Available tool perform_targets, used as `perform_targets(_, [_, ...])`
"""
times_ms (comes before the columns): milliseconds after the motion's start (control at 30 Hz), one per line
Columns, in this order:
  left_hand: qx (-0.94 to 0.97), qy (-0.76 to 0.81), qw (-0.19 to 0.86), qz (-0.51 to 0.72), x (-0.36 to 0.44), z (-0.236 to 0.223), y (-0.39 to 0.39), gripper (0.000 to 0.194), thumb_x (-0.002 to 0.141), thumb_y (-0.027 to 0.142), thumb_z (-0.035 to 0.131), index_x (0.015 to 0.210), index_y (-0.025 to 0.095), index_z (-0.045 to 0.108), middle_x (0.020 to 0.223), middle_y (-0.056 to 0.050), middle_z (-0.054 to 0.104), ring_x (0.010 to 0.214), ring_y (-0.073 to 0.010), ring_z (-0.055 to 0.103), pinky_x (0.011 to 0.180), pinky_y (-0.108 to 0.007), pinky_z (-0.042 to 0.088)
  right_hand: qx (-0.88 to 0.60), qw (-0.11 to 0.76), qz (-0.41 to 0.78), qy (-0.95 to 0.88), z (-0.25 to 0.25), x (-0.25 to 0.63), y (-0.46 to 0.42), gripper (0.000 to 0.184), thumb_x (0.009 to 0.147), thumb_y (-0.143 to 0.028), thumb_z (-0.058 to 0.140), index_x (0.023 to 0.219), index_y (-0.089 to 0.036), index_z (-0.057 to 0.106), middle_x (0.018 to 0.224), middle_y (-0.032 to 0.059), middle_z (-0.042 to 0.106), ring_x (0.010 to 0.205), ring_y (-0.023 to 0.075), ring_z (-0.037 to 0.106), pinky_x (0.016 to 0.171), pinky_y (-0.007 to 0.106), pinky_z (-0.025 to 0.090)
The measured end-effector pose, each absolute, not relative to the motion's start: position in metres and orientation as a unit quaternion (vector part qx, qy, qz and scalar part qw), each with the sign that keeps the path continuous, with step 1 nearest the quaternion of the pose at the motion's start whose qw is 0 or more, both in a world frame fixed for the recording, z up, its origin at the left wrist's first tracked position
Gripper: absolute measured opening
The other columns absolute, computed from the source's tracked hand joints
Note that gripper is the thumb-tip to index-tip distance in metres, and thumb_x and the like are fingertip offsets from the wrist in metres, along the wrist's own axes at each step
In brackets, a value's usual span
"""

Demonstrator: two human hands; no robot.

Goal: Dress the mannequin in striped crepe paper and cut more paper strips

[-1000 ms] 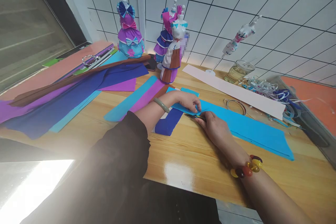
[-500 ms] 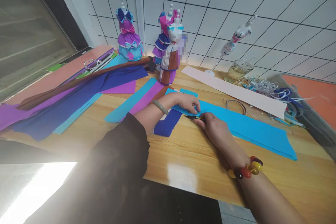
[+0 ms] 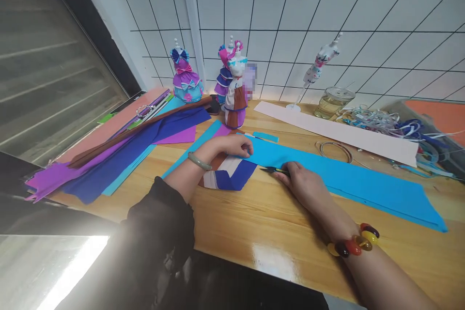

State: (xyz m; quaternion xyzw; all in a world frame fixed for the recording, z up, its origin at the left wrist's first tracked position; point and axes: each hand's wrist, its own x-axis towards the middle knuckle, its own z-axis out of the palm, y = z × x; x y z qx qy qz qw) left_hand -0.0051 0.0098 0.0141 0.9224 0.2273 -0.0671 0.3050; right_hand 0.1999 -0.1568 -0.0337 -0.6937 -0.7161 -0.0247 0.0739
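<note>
A long bright-blue crepe paper strip [image 3: 363, 179] lies slantwise across the wooden table. At its left end is my left hand [image 3: 236, 146], fingers curled and closed at the paper's edge; the fingertips are partly hidden. My right hand [image 3: 305, 185] rests by the strip's near edge, closed around small scissors [image 3: 271, 169] whose dark blades point left. Under and in front of my left wrist lie a dark-blue paper piece [image 3: 236, 179] and brown and white pieces. A small blue piece [image 3: 266, 136] sits just beyond the strip.
Dressed mini mannequins [image 3: 187, 80] stand along the tiled wall; a bare one [image 3: 321, 63] leans at right. Coloured paper strips [image 3: 127, 155] are piled on the left. A pale pink strip [image 3: 337, 131], a glass jar [image 3: 332, 101], a wire coil [image 3: 334, 151] and tangled ribbons [image 3: 385, 121] lie right.
My left hand has moved left along the blue strip to its end, fingers curling more. My right hand with the scissors stays almost in place. The view has tilted slightly upward.
</note>
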Motion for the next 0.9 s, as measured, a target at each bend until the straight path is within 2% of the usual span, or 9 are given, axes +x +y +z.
perform_targets(400, [0.921, 0.219, 0.317, -0.054, -0.004, 0.005, 0.008, 0.028, 0.073, 0.021, 0.057, 0.1, 0.018, 0.065, 0.088, 0.0, 0.062, 0.071, -0.01, 0.052, 0.057, -0.02, 0.035, -0.732, 0.073, 0.033, -0.676, -0.031, 0.197, -0.155, 0.05, 0.087, -0.062, 0.03, 0.093, -0.02, 0.056, 0.093, 0.0086, 0.067, 0.081, 0.0259, 0.063, 0.06, 0.031, 0.04])
perform_targets(667, [0.914, 0.214, 0.342, -0.035, -0.004, -0.009, 0.019, 0.029, 0.073, 0.022, 0.056, 0.1, 0.018, 0.064, 0.081, 0.001, 0.058, 0.064, -0.0084, 0.046, 0.053, -0.019, 0.033, -0.732, 0.048, 0.024, -0.679, -0.026, 0.187, -0.154, 0.051, 0.088, -0.062, 0.029, 0.094, -0.02, 0.057, 0.089, 0.0093, 0.066, 0.078, 0.0251, 0.063, 0.058, 0.031, 0.039])
perform_targets(900, [0.914, 0.214, 0.343, -0.036, -0.005, -0.005, 0.017, 0.029, 0.073, 0.021, 0.055, 0.101, 0.018, 0.064, 0.086, -0.001, 0.061, 0.067, -0.009, 0.049, 0.054, -0.019, 0.035, -0.73, 0.037, 0.013, -0.682, -0.026, 0.18, -0.15, 0.051, 0.088, -0.062, 0.029, 0.097, -0.019, 0.056, 0.094, 0.0102, 0.066, 0.079, 0.0251, 0.064, 0.06, 0.031, 0.04])
